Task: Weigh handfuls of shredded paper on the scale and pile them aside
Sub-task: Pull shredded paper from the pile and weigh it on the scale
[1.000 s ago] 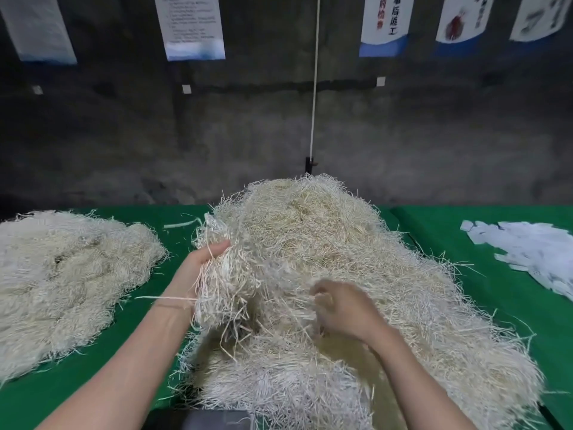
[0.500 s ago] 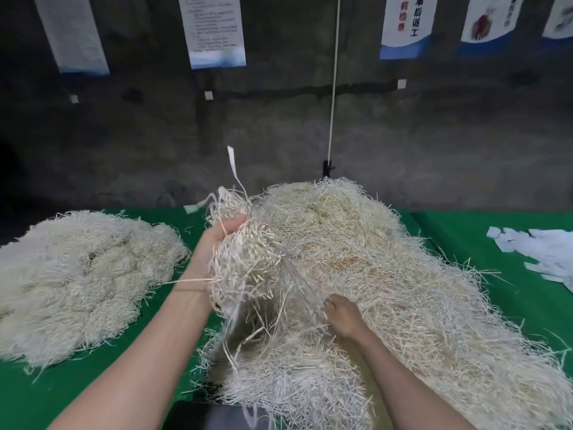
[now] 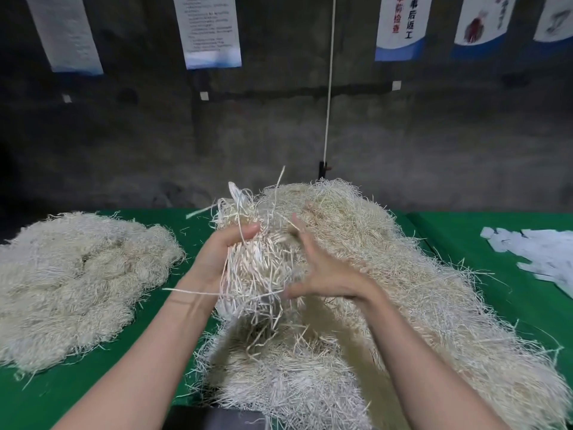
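Dim indoor scene, lit softly from overhead. The rough dark grey wall is murky; the large heap of pale shredded paper strips and the green cloth tabletop catch most of the light. Soft brownish shadows fall on the heap beneath the bare forearms. The right hand is motion-blurred; the left hand and its gripped clump of strips are sharper. White hanging wall posters lean outward near the corners from wide-angle distortion.

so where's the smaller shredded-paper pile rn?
Head view: the smaller pile lies at the left on the green table, apart from the big central heap, left of the left hand gripping a handful.
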